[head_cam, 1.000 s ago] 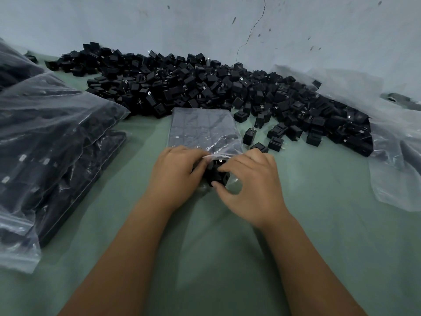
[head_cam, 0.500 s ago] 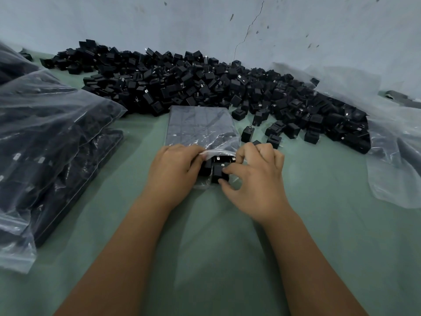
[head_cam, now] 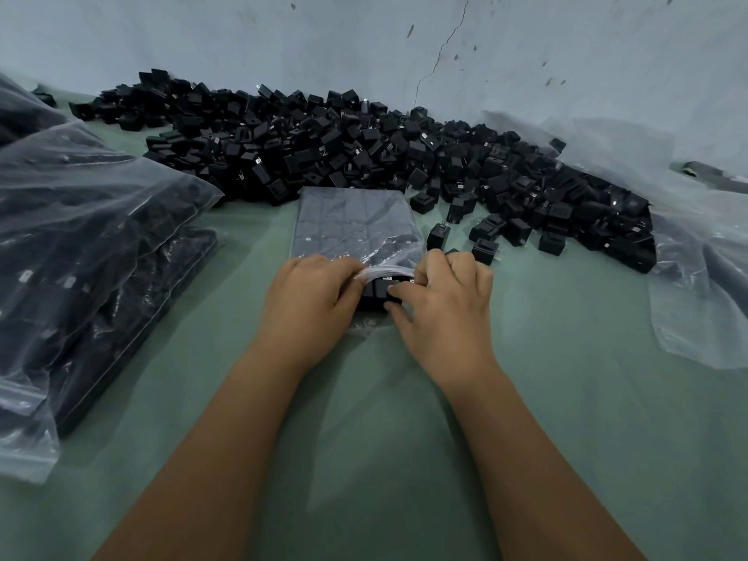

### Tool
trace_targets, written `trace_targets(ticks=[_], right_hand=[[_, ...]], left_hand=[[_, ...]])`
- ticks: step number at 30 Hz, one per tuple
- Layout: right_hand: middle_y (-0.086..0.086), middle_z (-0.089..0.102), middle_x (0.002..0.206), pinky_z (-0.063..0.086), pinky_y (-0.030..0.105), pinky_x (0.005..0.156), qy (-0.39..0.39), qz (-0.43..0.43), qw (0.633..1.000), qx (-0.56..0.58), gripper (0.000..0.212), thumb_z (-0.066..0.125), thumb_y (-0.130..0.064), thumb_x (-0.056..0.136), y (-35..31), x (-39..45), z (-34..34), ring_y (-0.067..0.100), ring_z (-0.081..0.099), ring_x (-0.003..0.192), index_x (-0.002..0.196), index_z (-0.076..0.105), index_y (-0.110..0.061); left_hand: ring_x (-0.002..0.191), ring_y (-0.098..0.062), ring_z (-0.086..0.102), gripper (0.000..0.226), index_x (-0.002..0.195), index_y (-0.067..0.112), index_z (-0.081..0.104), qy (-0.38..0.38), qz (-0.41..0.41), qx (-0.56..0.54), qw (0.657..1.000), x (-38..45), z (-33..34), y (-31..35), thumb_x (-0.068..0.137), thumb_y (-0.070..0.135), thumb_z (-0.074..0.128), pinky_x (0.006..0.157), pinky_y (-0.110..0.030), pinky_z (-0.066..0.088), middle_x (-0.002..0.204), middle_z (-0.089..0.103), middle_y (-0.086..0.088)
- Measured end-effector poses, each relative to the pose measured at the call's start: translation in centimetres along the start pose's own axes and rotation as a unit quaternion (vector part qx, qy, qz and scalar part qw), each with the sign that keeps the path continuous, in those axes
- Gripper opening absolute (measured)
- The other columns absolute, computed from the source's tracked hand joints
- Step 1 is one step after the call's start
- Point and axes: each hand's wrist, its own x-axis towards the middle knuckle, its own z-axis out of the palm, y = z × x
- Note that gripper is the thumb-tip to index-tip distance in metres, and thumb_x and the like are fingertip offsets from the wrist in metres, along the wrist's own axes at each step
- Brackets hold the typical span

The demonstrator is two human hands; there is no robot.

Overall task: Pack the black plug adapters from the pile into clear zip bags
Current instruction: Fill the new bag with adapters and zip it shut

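A clear zip bag [head_cam: 352, 224] lies flat on the green table, filled with rows of black plug adapters. At its near, open end my left hand [head_cam: 309, 303] pinches the bag's plastic lip. My right hand [head_cam: 445, 305] grips black adapters [head_cam: 380, 287] at the mouth, thumb under them and fingers curled over the top. The big loose pile of black plug adapters [head_cam: 364, 155] stretches along the wall behind the bag.
Large clear bags [head_cam: 81, 257] holding packed adapters are stacked at the left. A crumpled clear plastic sheet [head_cam: 704, 257] lies at the right, partly under the pile. Loose adapters [head_cam: 485, 240] sit just right of the bag. A cracked wall [head_cam: 404, 42] stands behind.
My right hand has pushed the adapters further into the bag's mouth, and its fingers have curled over them. The left hand keeps hold of the bag's lip.
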Motion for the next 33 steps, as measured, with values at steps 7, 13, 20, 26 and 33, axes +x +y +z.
trace_targets(ticks=[7, 13, 20, 26, 33], right_hand=[[-0.002, 0.051, 0.083, 0.022, 0.027, 0.078, 0.104, 0.051, 0.988, 0.106, 0.015, 0.06, -0.035, 0.084, 0.3, 0.2, -0.4, 0.019, 0.04, 0.087, 0.085, 0.07, -0.025], [-0.007, 0.045, 0.108, 0.045, 0.039, 0.094, 0.04, 0.302, 0.916, 0.26, 0.038, 0.047, -0.006, 0.092, 5.1, 1.3, 1.2, 0.02, 0.052, 0.104, 0.124, 0.059, -0.024], [-0.001, 0.053, 0.121, 0.032, 0.032, 0.097, -0.159, 0.239, 0.941, 0.18, 0.037, 0.056, -0.032, 0.093, 6.8, 1.9, 3.2, 0.022, 0.037, 0.12, 0.129, 0.055, -0.037], [-0.004, 0.055, 0.102, 0.042, 0.018, 0.072, -0.052, 0.293, 0.924, 0.241, 0.036, 0.068, -0.016, 0.079, 6.8, 1.3, 2.5, 0.007, 0.054, 0.085, 0.109, 0.057, -0.03], [-0.005, 0.058, 0.11, 0.048, 0.025, 0.092, 0.07, 0.342, 0.861, 0.369, 0.037, 0.071, -0.007, 0.077, 4.7, -0.2, -0.4, 0.01, 0.06, 0.098, 0.107, 0.059, -0.025]], left_hand=[[0.082, -0.028, 0.059, 0.019, 0.094, 0.018, 0.07, 0.008, -0.017, 0.005, 1.0, -0.2, 0.0, 0.4, 0.097, 0.027, 0.053, 0.077, -0.034, 0.036, 0.078, 0.067, -0.003], [0.092, -0.021, 0.061, 0.028, 0.098, 0.025, 0.071, -0.021, -0.008, 0.013, 1.0, -0.4, -0.3, 1.0, 0.088, 0.037, 0.049, 0.086, -0.033, 0.036, 0.09, 0.07, 0.008], [0.088, -0.019, 0.06, 0.04, 0.094, 0.026, 0.073, -0.027, 0.015, 0.018, 0.999, -0.3, -0.3, 1.1, 0.085, 0.044, 0.039, 0.085, -0.035, 0.04, 0.088, 0.069, 0.01], [0.093, -0.019, 0.063, 0.027, 0.098, 0.022, 0.074, -0.032, 0.039, 0.032, 0.998, -0.3, -0.1, 1.7, 0.083, 0.035, 0.055, 0.086, -0.035, 0.041, 0.095, 0.07, 0.009], [0.098, -0.019, 0.064, 0.025, 0.102, 0.021, 0.075, -0.059, 0.069, 0.025, 0.996, -0.4, 0.0, 2.1, 0.089, 0.032, 0.057, 0.093, -0.032, 0.037, 0.097, 0.074, 0.007]])
